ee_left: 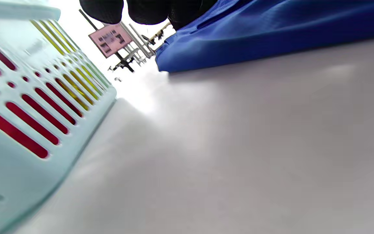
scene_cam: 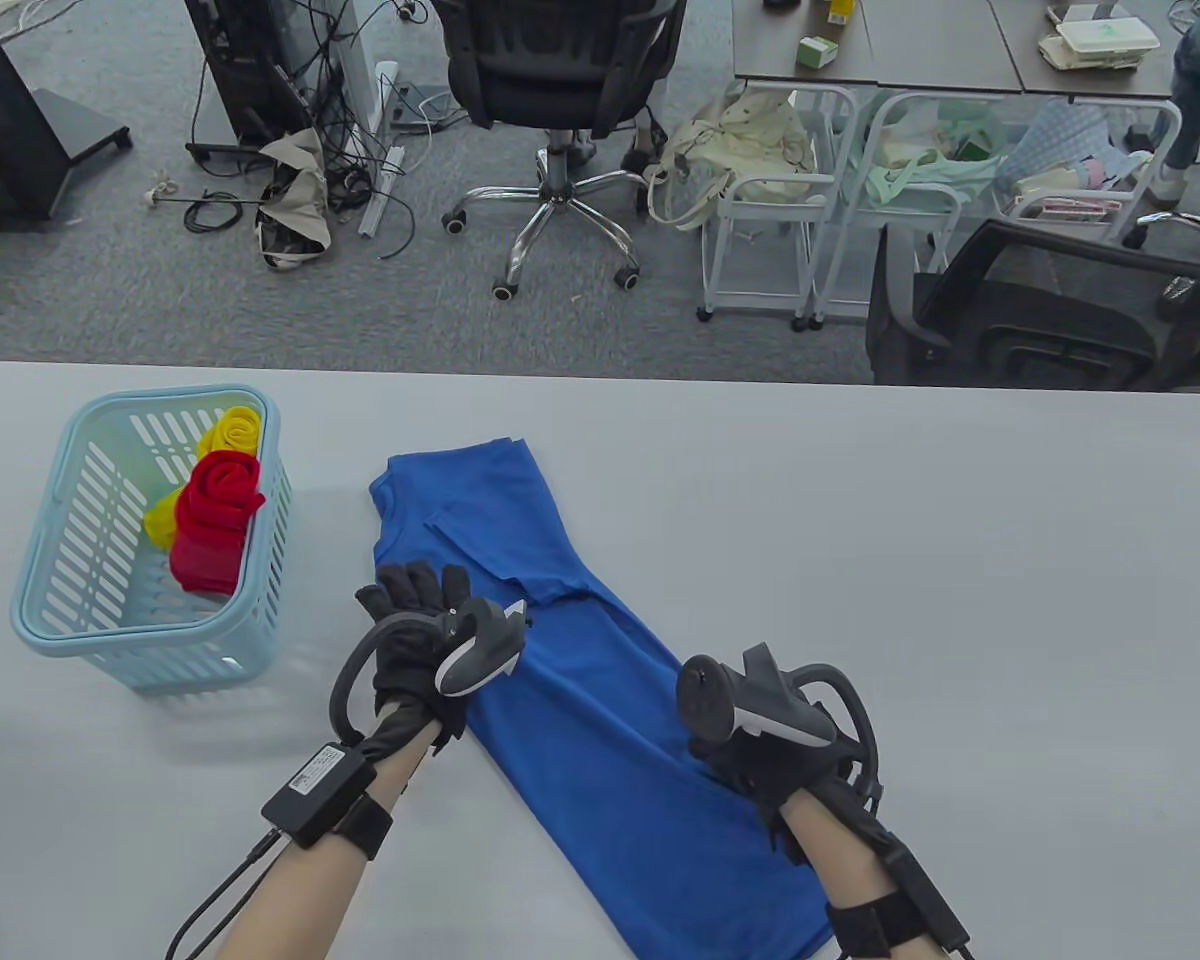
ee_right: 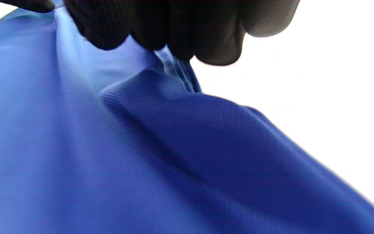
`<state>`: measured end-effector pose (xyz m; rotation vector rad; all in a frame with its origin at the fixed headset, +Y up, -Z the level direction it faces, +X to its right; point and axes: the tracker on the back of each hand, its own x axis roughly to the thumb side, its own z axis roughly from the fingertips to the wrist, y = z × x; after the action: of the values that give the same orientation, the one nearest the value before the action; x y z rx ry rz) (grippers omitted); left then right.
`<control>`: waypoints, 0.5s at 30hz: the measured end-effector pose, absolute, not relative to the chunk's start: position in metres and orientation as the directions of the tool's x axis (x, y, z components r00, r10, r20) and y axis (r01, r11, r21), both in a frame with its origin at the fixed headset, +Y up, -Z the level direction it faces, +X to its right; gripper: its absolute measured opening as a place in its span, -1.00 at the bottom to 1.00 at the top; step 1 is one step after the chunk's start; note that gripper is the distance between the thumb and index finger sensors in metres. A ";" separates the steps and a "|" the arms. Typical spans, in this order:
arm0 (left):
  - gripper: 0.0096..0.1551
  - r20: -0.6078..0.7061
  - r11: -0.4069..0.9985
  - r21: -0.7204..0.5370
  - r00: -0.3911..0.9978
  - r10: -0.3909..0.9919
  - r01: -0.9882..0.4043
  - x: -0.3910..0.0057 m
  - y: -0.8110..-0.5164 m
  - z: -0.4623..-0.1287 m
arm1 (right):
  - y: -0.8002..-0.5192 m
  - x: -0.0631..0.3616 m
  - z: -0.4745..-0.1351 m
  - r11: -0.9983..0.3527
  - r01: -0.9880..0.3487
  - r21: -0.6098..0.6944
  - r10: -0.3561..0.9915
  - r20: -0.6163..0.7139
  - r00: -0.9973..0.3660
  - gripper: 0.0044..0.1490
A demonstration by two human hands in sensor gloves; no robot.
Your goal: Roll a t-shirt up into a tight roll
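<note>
Two rolled shirts, red (scene_cam: 217, 500) and yellow (scene_cam: 228, 432), fill the basket (scene_cam: 50, 590). Beside it, left hand (scene_cam: 420, 640) lies flat-fingered on the blue t-shirt (scene_cam: 600, 740); right hand (scene_cam: 750, 730) pinches its edge.

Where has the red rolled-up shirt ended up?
In the table view, the red roll sits in the light blue basket at the table's left, beside a yellow roll, left of the blue t-shirt.
</note>
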<state>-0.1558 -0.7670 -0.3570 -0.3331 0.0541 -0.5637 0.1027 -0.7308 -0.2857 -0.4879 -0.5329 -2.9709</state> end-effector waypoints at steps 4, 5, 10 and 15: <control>0.19 0.060 0.796 -0.550 0.962 -0.265 0.253 -0.156 -0.786 -0.354 | -0.754 0.095 -0.292 -0.885 0.075 0.459 0.109 0.361 -0.926 -0.06; 0.18 0.089 0.793 -0.529 0.949 -0.304 0.303 -0.157 -0.785 -0.355 | -0.758 0.094 -0.292 -0.874 0.072 0.480 0.120 0.358 -0.926 -0.07; 0.12 0.171 0.759 -0.582 0.957 -0.236 0.292 -0.159 -0.788 -0.355 | -0.733 0.079 -0.280 -0.927 0.236 0.293 -0.088 0.440 -0.894 -0.41; 0.11 0.245 0.751 -0.578 0.946 -0.213 0.319 -0.150 -0.796 -0.340 | -0.731 0.080 -0.278 -0.944 0.179 0.279 -0.055 0.401 -0.915 -0.41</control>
<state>-0.1497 -0.7960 -0.3399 -0.6599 -0.1680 -0.2917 0.0797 -0.7315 -0.2776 -0.5977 -0.4744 -2.9225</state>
